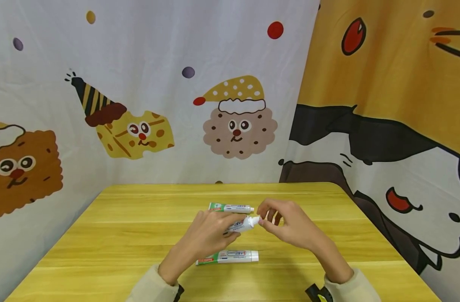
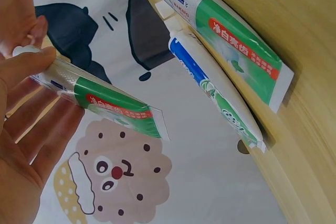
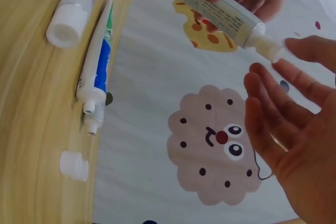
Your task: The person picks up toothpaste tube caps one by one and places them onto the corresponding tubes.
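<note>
My left hand (image 1: 215,230) holds a toothpaste tube (image 1: 242,225), green and white with a red label strip, clear of the table. In the left wrist view, the thumb presses the top of this tube (image 2: 105,95) while the fingers spread beneath it. My right hand (image 1: 288,222) has its thumb and index fingertips at the tube's white cap (image 3: 269,49), seemingly pinching it; the other fingers are loosely bent. Nearer me lies a capped toothpaste tube (image 1: 237,256). A toothpaste tube with a bare nozzle (image 1: 231,208) lies beyond the hands, another nozzle (image 3: 92,125) showing beside it.
White loose caps (image 3: 72,165) sit on the wooden table (image 1: 120,226), seen in the right wrist view. A curtain (image 1: 147,54) printed with cartoon figures hangs behind the table and along its sides.
</note>
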Available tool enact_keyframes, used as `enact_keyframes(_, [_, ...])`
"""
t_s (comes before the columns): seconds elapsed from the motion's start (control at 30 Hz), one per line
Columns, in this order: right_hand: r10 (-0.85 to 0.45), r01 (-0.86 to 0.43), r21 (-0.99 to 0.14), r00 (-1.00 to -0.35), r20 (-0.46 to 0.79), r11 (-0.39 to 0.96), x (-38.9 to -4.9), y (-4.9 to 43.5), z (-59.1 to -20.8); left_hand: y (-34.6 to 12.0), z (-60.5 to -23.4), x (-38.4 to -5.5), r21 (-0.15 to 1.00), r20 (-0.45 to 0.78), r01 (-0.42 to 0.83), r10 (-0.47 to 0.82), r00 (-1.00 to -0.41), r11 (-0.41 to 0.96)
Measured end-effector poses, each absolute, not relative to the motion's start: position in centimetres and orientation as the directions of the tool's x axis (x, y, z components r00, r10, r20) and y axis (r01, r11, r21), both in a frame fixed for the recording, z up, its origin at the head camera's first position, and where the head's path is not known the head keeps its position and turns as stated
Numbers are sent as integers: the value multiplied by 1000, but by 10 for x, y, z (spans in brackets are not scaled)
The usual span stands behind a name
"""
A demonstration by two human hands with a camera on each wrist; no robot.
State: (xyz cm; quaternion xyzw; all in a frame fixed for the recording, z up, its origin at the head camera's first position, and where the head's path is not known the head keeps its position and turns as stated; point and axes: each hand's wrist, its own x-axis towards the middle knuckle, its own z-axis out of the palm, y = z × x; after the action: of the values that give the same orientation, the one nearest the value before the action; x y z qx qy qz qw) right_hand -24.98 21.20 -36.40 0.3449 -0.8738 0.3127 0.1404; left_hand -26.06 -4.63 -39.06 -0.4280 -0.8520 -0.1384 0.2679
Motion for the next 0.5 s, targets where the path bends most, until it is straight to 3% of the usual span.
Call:
enact_keyframes(0.17, [-556, -765, -397, -642, 528, 506, -251, 212, -363, -47, -391, -261, -10, 575, 800, 658, -487, 600])
enact_keyframes(0.5, [-547, -747, -387, -662, 512, 541, -251, 212, -364, -47, -390, -260, -16, 570, 804, 665, -482, 595])
